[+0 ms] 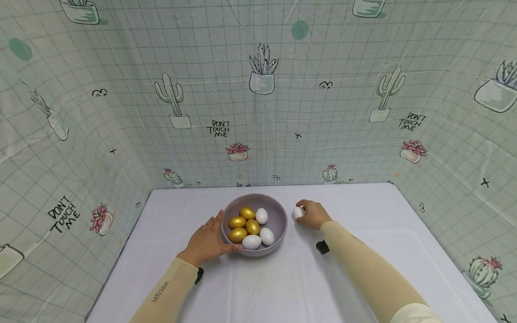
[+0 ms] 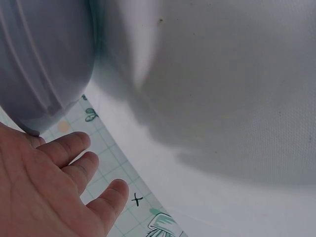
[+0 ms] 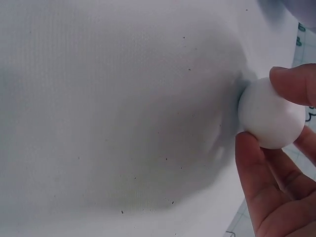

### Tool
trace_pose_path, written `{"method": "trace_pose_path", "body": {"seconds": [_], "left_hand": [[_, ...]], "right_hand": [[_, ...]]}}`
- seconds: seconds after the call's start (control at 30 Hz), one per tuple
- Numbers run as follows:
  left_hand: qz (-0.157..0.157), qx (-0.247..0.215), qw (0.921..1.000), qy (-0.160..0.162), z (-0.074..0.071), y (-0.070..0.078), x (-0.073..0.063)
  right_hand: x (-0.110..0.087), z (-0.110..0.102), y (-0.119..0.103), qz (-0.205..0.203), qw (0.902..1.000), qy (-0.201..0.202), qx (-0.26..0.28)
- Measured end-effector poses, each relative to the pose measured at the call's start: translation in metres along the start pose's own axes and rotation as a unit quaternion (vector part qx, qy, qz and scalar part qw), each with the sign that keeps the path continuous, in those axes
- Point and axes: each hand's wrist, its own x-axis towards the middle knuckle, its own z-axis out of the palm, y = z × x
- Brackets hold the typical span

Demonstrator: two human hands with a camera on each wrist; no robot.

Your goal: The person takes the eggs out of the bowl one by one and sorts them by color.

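Observation:
A greyish-purple bowl [image 1: 280, 237] stands on the white table, holding several golden eggs [image 1: 238, 235] and three white eggs [image 1: 267, 236]. Spread along the bowl's left side, my left hand [image 1: 208, 240] touches it, with the thumb at the front rim. In the left wrist view, the fingers [image 2: 79, 173] are loosely extended beside the bowl's outer wall [image 2: 49, 59]. To the right of the bowl, my right hand [image 1: 313, 215] pinches another white egg [image 1: 297, 212] between thumb and fingers. The right wrist view shows that egg [image 3: 271, 116] close over the tabletop.
The table is covered by a white cloth [image 1: 258, 287]. A patterned curtain with a grid and potted plants [image 1: 258, 112] hangs behind the table and along both sides. Each wrist carries a small black device [image 1: 322, 246].

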Motion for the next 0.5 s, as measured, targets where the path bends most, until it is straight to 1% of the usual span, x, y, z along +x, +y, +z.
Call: {"method": "trace_pose_path", "body": {"seconds": [0.33, 0.5], "left_hand": [[-0.006, 0.000, 0.9999, -0.010, 0.0004, -0.0001, 0.0006], [-0.002, -0.001, 1.0000, -0.008, 0.0010, -0.0004, 0.0009]], "right_hand": [[-0.0010, 0.0027, 0.0001, 0.000, 1.0000, 0.001, -0.003], [-0.0029, 0.0023, -0.0015, 0.006, 1.0000, -0.003, -0.003]]}}
